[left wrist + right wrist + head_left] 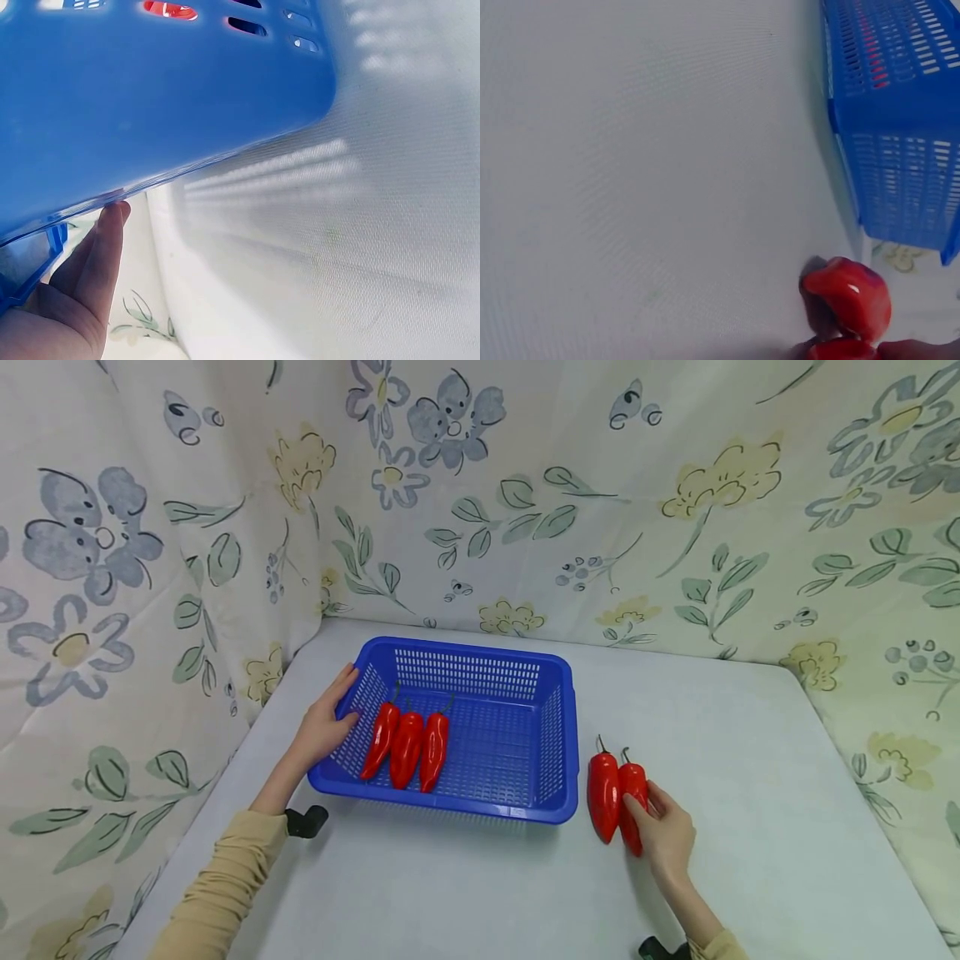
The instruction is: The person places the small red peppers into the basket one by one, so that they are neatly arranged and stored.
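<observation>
My left hand (322,731) rests at the left rim of the blue basket (480,810); its fairly straight fingers (111,225) touch the basket (165,97) in the left wrist view. Inside, at the left, three red peppers (406,750) lie side by side, stems toward the back. Right of the basket, two more peppers lie together on the table. My right hand (667,835) grips the right one (632,781) between thumb and fingers, while the left one (603,797) lies against it. In the right wrist view, one pepper (855,296) shows near the bottom, the hand mostly cut off.
The white table (480,893) extends in front of the basket and to its right. Floral cloth (525,485) hangs behind the table and along its sides. In the right wrist view, the basket (900,112) stands at the upper right.
</observation>
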{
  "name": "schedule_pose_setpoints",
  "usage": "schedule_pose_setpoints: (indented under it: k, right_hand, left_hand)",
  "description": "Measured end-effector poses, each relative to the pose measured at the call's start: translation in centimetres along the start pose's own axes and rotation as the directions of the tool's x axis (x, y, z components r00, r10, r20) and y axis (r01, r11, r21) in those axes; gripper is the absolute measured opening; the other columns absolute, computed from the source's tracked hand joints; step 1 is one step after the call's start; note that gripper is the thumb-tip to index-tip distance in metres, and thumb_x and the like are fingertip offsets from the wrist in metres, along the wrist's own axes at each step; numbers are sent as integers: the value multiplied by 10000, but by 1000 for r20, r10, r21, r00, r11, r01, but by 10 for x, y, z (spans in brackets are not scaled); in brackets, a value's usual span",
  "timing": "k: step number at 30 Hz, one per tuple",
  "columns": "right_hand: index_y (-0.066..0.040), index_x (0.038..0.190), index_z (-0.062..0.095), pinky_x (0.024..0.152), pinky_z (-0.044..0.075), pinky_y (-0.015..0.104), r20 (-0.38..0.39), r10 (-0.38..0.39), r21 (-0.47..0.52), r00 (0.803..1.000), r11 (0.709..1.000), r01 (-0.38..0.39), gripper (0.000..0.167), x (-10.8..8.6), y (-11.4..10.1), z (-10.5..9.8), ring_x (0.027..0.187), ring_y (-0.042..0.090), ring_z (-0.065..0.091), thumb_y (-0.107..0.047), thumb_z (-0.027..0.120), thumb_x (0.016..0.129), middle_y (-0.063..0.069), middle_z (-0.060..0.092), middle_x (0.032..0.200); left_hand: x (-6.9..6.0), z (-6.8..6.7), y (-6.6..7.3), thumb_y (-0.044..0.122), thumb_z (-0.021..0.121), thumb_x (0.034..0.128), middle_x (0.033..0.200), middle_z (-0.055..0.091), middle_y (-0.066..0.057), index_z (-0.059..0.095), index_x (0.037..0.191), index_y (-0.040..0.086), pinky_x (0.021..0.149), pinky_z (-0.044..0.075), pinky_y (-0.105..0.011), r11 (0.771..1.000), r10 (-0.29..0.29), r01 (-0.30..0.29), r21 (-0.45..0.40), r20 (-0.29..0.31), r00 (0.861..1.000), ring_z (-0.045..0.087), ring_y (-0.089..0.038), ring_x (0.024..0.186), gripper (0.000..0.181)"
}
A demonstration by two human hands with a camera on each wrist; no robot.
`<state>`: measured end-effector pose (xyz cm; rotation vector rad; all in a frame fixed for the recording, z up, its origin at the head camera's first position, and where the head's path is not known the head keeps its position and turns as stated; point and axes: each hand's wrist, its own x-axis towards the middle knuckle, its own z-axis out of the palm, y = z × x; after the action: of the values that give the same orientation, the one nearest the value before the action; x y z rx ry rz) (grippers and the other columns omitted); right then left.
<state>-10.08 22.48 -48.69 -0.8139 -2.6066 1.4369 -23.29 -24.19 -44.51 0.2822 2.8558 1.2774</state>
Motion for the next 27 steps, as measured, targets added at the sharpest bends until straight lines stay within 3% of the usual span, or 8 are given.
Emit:
schedule_pose_setpoints:
  k: [19,27]
  right_hand:
    - [-93,1464,361,916,457,445,-41,-38,91,998,995,42,644,-6,-25,-19,1245,382,508,-320,602,911,201,463,1425]
    - [-118,1458,381,840,473,228,-46,-65,136,997,988,70,633,-11,-44,-24,1256,363,517,-352,596,910,169,478,1426]
  left_hand:
    - [-1,-1,3,-20,493,884,1609,119,-52,211,1518,118,1122,227,-603,1000,-6,6,19,8,1000,180,-375,1451,707]
    - [-1,-1,3,-22,490,883,1609,116,-57,215,1515,102,1133,214,-589,1000,-2,2,9,6,1000,170,-371,1454,701]
